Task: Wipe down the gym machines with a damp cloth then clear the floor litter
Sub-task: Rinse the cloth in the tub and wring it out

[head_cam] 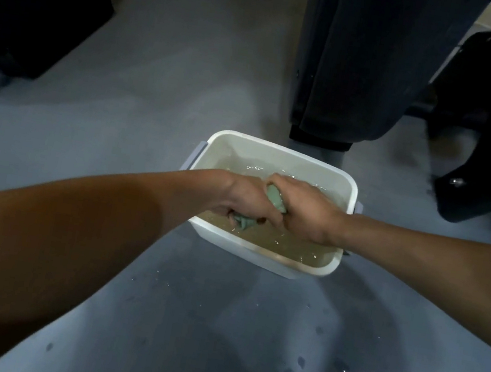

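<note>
Both hands are over the tub [278,154], wringing the cloth [274,198]. It's bunched into a green roll, its long axis running from lower left to upper right, above the cloudy water [280,240]. Left hand [248,201] clenches the lower end, right hand [308,212] the upper, knuckles up and forearms converging. Drops [340,365] dot the floor [174,76]. No readable writing.

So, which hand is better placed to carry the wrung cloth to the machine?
Probably right: the right hand grips the cloth on the side where the dark machine stands; the left hand is farther.
</note>
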